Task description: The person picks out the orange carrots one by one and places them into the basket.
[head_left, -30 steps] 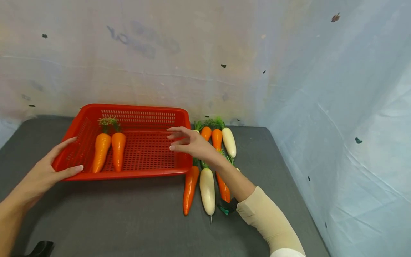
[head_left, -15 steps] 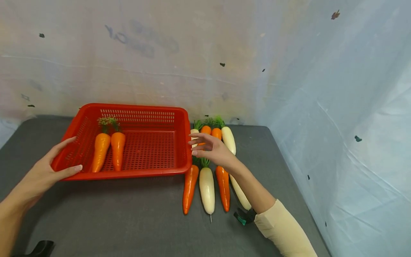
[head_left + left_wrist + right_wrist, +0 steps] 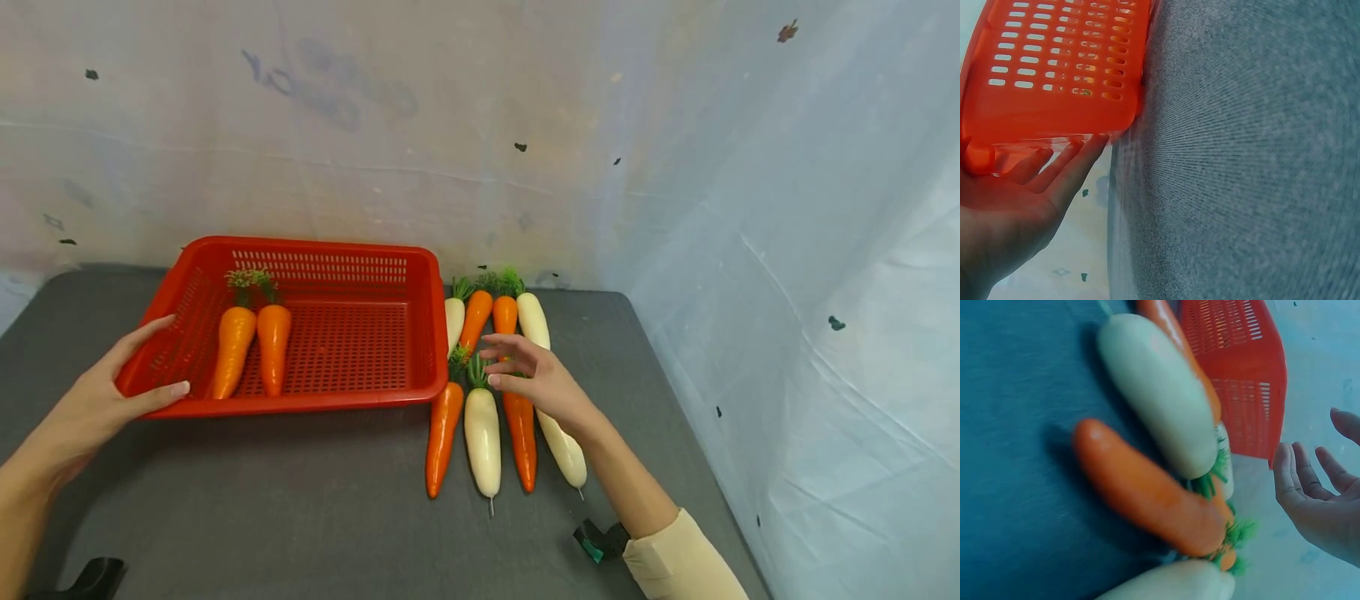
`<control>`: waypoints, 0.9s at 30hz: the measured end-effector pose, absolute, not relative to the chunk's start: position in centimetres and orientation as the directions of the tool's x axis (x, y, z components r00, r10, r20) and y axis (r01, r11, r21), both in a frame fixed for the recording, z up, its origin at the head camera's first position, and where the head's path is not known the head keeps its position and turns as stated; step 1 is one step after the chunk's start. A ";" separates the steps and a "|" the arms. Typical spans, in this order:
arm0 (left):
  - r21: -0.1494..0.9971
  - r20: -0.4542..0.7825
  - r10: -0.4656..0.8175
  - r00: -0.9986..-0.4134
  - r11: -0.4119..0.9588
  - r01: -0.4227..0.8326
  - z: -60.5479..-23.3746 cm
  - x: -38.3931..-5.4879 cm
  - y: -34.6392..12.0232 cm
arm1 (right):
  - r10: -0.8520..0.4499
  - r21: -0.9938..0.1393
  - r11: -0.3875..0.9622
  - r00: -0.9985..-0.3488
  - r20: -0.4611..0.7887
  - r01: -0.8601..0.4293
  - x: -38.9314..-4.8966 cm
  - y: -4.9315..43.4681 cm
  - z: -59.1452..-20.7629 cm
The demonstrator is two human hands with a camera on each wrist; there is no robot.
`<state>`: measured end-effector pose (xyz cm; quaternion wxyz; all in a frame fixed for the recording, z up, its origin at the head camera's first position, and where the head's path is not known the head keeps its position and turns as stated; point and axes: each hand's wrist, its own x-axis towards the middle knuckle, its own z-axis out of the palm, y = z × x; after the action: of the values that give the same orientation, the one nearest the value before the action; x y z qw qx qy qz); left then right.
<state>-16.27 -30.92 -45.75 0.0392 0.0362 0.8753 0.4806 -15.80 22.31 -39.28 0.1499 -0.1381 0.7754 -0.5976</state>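
Note:
A red plastic basket (image 3: 345, 350) with slotted walls stands at the left, with two orange carrots, a left one (image 3: 234, 353) and a right one (image 3: 273, 350), inside. My left hand (image 3: 112, 392) holds the basket's near left corner, thumb over the rim; in the left wrist view its fingers (image 3: 1079, 169) lie against the outer wall. My right hand (image 3: 543, 379) is over the vegetables right of the basket, fingers loosely bent with nothing between them. Below it lie an orange carrot (image 3: 521, 442) and a white radish (image 3: 562, 450). Another white radish (image 3: 482, 442) and carrot (image 3: 444, 442) lie nearer the basket.
Behind the front row, more carrots, such as one (image 3: 477, 317), and white radishes, such as one (image 3: 532, 318), lie with green tops toward the wall sheet (image 3: 450, 125). A grey cloth covers the table (image 3: 300, 508). A black device (image 3: 600, 540) is by the right forearm.
My right hand has moved from over the basket's right side, rightward and toward me, to above the vegetables. The left hand and the basket stay in place.

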 end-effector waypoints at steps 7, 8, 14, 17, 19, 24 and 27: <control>0.844 -0.032 0.094 -0.995 0.536 0.023 -45.7 -16.2 -30.9 | -0.332 -0.961 0.274 -0.941 -0.073 -0.022 -14.1 24.2 -40.7; 0.844 -0.032 0.094 -0.995 0.536 0.023 -45.7 -16.1 -30.9 | -0.326 -0.963 0.270 -0.943 -0.068 -0.024 -13.8 24.4 -40.9; 0.843 -0.039 0.097 -0.995 0.537 0.020 -45.8 -16.1 -30.8 | -0.277 -0.973 0.224 -0.961 -0.017 -0.047 -12.3 25.7 -42.3; 0.846 -0.035 0.098 -0.995 0.533 0.023 -45.7 -16.0 -30.8 | -0.244 -0.978 0.200 -0.970 0.002 -0.053 -11.5 26.0 -43.0; 0.845 -0.034 0.096 -0.995 0.535 0.023 -45.7 -16.0 -30.8 | -0.225 -0.980 0.192 -0.974 0.004 -0.049 -11.1 26.0 -43.3; 0.842 -0.032 0.094 -0.995 0.538 0.023 -45.7 -16.1 -30.8 | -0.171 -0.975 0.219 -0.985 0.001 -0.039 -10.3 25.8 -43.9; 0.844 -0.029 0.095 -0.995 0.535 0.027 -45.7 -16.1 -30.8 | -0.133 -0.972 0.232 -0.991 0.002 -0.033 -10.1 25.6 -44.1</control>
<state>-16.10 -30.83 -45.65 0.0356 0.0349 0.8753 0.4810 -10.07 25.63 -44.13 0.0403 -0.0528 0.7839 -0.6173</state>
